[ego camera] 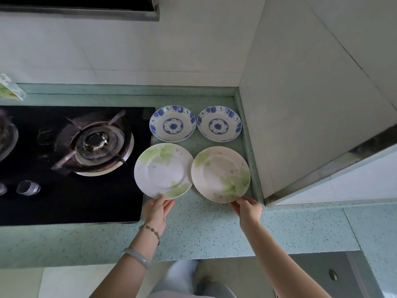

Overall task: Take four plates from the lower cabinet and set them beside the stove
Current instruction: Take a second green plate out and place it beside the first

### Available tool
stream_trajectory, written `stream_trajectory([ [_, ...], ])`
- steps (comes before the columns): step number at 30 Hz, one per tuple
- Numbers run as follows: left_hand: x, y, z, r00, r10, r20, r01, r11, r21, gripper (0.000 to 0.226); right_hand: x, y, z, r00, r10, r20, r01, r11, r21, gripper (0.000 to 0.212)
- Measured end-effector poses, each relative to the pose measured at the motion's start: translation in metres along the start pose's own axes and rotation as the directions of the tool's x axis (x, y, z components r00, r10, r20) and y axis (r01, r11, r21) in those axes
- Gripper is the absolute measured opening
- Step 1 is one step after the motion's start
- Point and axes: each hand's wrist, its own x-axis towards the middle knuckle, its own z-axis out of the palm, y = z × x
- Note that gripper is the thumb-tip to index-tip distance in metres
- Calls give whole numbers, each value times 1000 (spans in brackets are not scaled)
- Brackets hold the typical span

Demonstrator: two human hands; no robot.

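Pinching the near rim of the left leaf-print plate [163, 171] in the left grip [158, 208], thumb on top. Pinching the near rim of the right leaf-print plate [220, 174] in the right grip [247, 208]. Lying round, glossy and shallow over the speckled pale-green stone worktop [204, 229], rims meeting, just right of the black glass stove [64, 201]. Sitting behind them, slightly apart and deeper-dished: the left blue-flowered plate [173, 123] and the right blue-flowered plate [219, 123]. Wearing a bead bracelet [150, 230] and a smooth pale bangle [137, 257] on the left wrist.
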Motion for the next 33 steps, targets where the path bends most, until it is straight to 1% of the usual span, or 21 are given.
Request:
stream_trajectory([
  [3,4,1,-3,999,17,-39,-17,1000,-11,11,0,1,1,1000,-10,-10,10,1000,-7,22],
  [7,-1,4,-10,996,59,-66,-61,997,-37,12,-2,0,3,999,-14,-31,14,1000,-26,21],
  [10,-5,4,-16,991,90,-96,-92,996,-18,12,-1,1,4,999,-12,-40,11,999,-34,21],
  [14,-7,7,-22,987,92,-134,-94,995,-10,13,2,4,5,998,-18,-61,15,999,-48,23],
  [19,-8,12,-23,991,58,-123,-61,998,-21,12,3,3,6,996,-33,-77,28,998,-64,23],
  [23,-5,15,-21,994,61,-93,-65,997,-32,15,2,5,6,997,-38,-69,34,997,-65,25],
  [33,-1,17,-18,997,54,-52,-55,998,-22,14,-1,6,7,997,-33,-72,27,997,-76,23],
])
